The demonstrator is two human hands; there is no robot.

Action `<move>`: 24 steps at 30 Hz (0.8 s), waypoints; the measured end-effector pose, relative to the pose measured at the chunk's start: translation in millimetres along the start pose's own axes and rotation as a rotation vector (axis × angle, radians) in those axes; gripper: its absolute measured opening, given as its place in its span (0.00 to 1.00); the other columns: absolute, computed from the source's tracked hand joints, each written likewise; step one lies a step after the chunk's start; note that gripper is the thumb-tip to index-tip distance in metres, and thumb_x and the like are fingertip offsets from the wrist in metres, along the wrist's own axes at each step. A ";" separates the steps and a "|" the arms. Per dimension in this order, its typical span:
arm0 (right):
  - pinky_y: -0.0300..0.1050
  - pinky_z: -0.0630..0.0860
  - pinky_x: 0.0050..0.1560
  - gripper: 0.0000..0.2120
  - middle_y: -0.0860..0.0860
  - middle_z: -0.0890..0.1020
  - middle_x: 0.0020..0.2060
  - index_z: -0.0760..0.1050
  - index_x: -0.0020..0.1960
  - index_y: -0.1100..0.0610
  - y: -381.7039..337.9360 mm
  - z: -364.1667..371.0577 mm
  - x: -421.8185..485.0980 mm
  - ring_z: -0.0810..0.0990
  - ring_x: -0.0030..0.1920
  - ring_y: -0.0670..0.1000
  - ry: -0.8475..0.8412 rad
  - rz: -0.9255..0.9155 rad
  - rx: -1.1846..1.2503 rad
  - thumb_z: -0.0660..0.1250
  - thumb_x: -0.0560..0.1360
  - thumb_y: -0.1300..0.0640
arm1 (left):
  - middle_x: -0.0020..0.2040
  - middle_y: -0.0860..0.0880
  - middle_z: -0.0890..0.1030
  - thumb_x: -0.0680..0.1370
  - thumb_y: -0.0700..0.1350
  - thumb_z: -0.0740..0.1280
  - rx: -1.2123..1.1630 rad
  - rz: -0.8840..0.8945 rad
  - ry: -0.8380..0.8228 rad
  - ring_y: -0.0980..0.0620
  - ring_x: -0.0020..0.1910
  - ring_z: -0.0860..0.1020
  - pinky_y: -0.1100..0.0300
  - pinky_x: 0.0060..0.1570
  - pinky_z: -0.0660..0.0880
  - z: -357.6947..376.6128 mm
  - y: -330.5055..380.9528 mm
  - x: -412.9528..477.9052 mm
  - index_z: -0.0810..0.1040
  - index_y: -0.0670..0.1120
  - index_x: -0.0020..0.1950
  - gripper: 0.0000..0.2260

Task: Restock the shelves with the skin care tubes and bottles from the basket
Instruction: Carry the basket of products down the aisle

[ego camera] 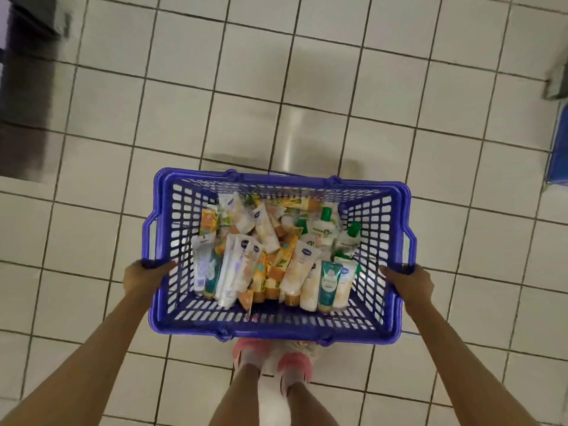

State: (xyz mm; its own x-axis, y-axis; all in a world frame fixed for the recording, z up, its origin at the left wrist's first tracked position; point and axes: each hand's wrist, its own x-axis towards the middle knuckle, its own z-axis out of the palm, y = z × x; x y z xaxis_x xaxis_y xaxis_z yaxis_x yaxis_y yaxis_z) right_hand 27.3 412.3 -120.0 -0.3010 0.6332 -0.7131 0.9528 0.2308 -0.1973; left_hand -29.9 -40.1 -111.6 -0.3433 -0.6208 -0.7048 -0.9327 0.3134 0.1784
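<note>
Arms reach down, left hand (pixel 142 276) and right hand (pixel 412 282) each curling fingers over the basket (pixel 276 329) rim.

No legible text on tubes (pixel 293 269)

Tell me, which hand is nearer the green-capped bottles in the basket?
Right. The right hand grips the basket rim on the side where the green-capped bottles lie; the left hand grips the opposite rim, beyond the pile of tubes.

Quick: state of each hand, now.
Left hand: grips the blue basket by its left rim.
Right hand: grips the basket's right rim.
</note>
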 end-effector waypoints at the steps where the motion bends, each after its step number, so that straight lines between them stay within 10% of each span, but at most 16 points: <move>1: 0.55 0.75 0.46 0.16 0.59 0.77 0.37 0.70 0.39 0.62 -0.6 -0.6 0.2 0.75 0.39 0.57 0.003 0.012 0.013 0.76 0.66 0.55 | 0.40 0.40 0.77 0.68 0.41 0.75 -0.022 -0.025 0.004 0.44 0.39 0.76 0.52 0.45 0.74 1.1 0.9 1.7 0.74 0.39 0.46 0.14; 7: 0.51 0.75 0.48 0.16 0.58 0.76 0.35 0.66 0.33 0.56 -24.4 -19.2 -19.3 0.75 0.41 0.56 -0.058 0.120 0.109 0.74 0.66 0.63 | 0.41 0.41 0.76 0.67 0.31 0.72 -0.235 -0.181 -0.061 0.44 0.34 0.73 0.52 0.49 0.75 -8.6 18.5 -2.7 0.70 0.42 0.34 0.13; 11: 0.47 0.74 0.40 0.14 0.56 0.76 0.34 0.67 0.34 0.56 -40.0 -48.4 -45.6 0.74 0.35 0.55 -0.066 0.125 0.090 0.72 0.67 0.63 | 0.22 0.47 0.75 0.65 0.32 0.73 -0.186 -0.171 -0.050 0.49 0.25 0.73 0.58 0.27 0.74 -39.0 30.2 -18.5 0.72 0.39 0.34 0.11; 15: 0.41 0.70 0.31 0.14 0.53 0.74 0.30 0.67 0.33 0.57 -64.6 -97.6 -95.1 0.72 0.30 0.51 -0.047 0.099 0.098 0.73 0.66 0.62 | 0.32 0.44 0.75 0.64 0.33 0.74 -0.207 -0.181 -0.054 0.49 0.28 0.72 0.55 0.37 0.75 -90.3 49.8 -61.4 0.76 0.34 0.54 0.20; 24: 0.48 0.74 0.41 0.12 0.60 0.76 0.42 0.70 0.37 0.60 -149.2 -235.6 -235.2 0.74 0.36 0.55 -0.044 0.057 0.097 0.74 0.66 0.64 | 0.38 0.39 0.78 0.66 0.31 0.73 -0.249 -0.073 -0.135 0.42 0.37 0.77 0.51 0.41 0.77 -238.7 121.1 -189.3 0.76 0.32 0.53 0.17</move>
State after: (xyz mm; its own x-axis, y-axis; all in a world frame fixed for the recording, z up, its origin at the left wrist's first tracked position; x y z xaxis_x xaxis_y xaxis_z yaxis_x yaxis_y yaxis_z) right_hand -53.4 403.0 235.7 -0.2465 0.6097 -0.7533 0.9682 0.1213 -0.2186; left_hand -104.1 -56.2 207.4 -0.2723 -0.5283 -0.8042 -0.9584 0.0750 0.2753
